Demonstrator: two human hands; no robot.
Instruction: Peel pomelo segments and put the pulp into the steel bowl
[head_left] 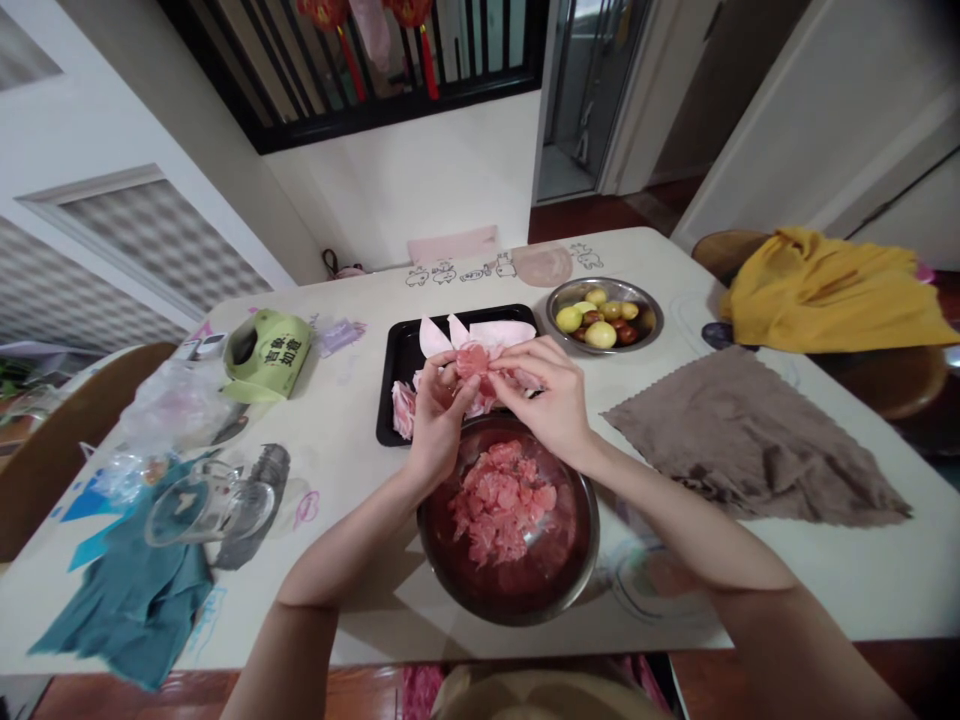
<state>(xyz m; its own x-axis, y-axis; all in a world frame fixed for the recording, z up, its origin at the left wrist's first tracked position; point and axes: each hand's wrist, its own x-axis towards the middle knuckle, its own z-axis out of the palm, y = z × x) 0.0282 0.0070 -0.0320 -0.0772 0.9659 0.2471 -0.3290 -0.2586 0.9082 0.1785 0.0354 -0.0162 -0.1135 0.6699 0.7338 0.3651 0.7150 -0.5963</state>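
Observation:
My left hand [439, 410] and my right hand [544, 395] meet above the far rim of a steel bowl [581, 560] and both pinch one pink pomelo segment [472, 360]. Peeled pink pomelo flesh [501, 500] lies piled inside the bowl. Just behind my hands sits a black tray [397, 355] with pale pith and peel pieces [480, 332] and more pink segments [405, 408] on it.
A smaller steel bowl of yellow and red fruit [604, 318] stands at the back right. A brown cloth [750, 440] lies right, a yellow cloth [825, 290] on a chair beyond. Left are a green tissue box [270, 352], plastic bags [169, 410], a glass jug [206, 500] and a teal cloth [135, 590].

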